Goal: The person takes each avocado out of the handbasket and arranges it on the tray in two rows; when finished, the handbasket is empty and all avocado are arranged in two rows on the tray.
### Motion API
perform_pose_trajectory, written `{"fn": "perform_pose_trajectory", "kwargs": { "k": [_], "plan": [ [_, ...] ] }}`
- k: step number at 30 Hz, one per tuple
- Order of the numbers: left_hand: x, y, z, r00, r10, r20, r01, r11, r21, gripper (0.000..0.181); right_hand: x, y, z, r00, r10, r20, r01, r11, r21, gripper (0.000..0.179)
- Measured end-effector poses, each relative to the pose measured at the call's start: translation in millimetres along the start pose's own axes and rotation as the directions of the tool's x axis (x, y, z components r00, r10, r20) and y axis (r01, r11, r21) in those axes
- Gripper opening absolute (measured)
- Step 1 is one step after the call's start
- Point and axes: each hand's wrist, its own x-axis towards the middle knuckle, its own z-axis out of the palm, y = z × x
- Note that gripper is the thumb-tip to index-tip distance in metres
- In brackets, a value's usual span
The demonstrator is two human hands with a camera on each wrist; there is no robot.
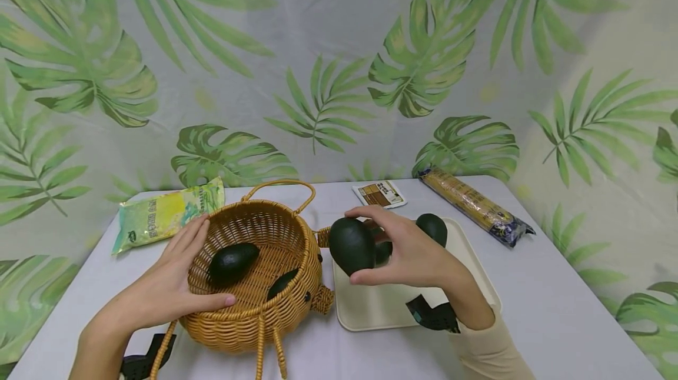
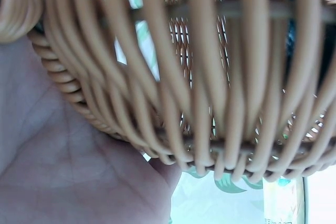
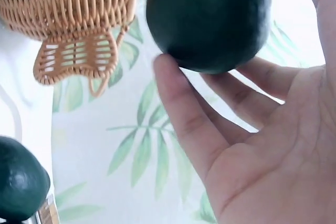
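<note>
My right hand (image 1: 408,247) pinches a dark green avocado (image 1: 352,246) between thumb and fingers, raised over the near-left part of a cream tray (image 1: 365,318). In the right wrist view, the fingertips lie along the underside of this avocado (image 3: 210,19). My left hand (image 1: 159,286) holds the left side of a round wicker basket (image 1: 246,330), its thumb over the rim. The left wrist view shows the palm (image 2: 68,145) against the woven wall (image 2: 205,77). One avocado (image 1: 233,263) lies inside the basket, and another (image 1: 283,283) is partly hidden by the near rim.
Another avocado (image 1: 432,228) sits on the tray, with one more (image 1: 382,252) partly hidden behind the right hand. A green-yellow packet (image 1: 166,215) lies behind the basket. Farther back are a small brown-white sachet (image 1: 379,194) and a long pack of noodles (image 1: 471,203). The basket's handle (image 1: 286,182) stands up.
</note>
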Motion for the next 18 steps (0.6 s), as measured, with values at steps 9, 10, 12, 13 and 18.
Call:
{"fn": "perform_pose_trajectory", "kwargs": {
  "k": [9, 10, 12, 13, 18],
  "plan": [
    [-0.4, 0.2, 0.1, 1.0, 0.004, -0.004, -0.004, 1.0, -0.009, 0.133, -4.8, 8.1, -8.8, 0.999, 0.035, 0.016, -0.035, 0.999, -0.016, 0.084],
    [-0.5, 0.4, 0.0, 1.0, 0.004, -0.005, -0.005, 1.0, -0.008, 0.133, -5.3, 9.0, -9.6, 0.999, 0.036, 0.013, -0.036, 0.999, -0.02, 0.084],
    [-0.5, 0.6, -0.1, 1.0, 0.004, -0.004, -0.004, 1.0, -0.008, 0.133, -6.1, 10.3, -11.0, 0.999, 0.038, 0.009, -0.038, 0.999, -0.019, 0.084],
    [-0.6, 0.7, -0.2, 1.0, 0.003, -0.003, -0.003, 1.0, -0.008, 0.133, -6.5, 11.0, -11.6, 0.999, 0.041, 0.008, -0.04, 0.999, -0.017, 0.084],
    [-0.9, 0.9, -1.0, 1.0, -0.004, 0.002, 0.004, 1.0, 0.001, 0.133, -8.7, 13.5, -14.1, 0.998, 0.068, 0.009, -0.068, 0.998, 0.002, 0.083]
  ]
}}
